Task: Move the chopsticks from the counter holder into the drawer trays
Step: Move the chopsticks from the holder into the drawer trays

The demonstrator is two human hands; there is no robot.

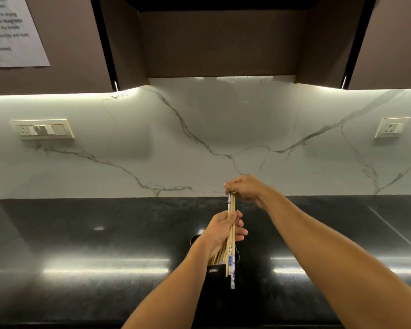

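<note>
Low centre of the frame, the left hand (223, 231) curls round the chopsticks (231, 205) over the black holder (214, 270) on the counter (81, 233); the right hand (244, 187) pinches their top ends

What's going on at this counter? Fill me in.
A person holds a bundle of chopsticks upright at a black holder on the dark counter. The left hand grips the bundle around its middle, and the right hand pinches the top ends. The lower ends are at the holder's mouth. No drawer is in view.
</note>
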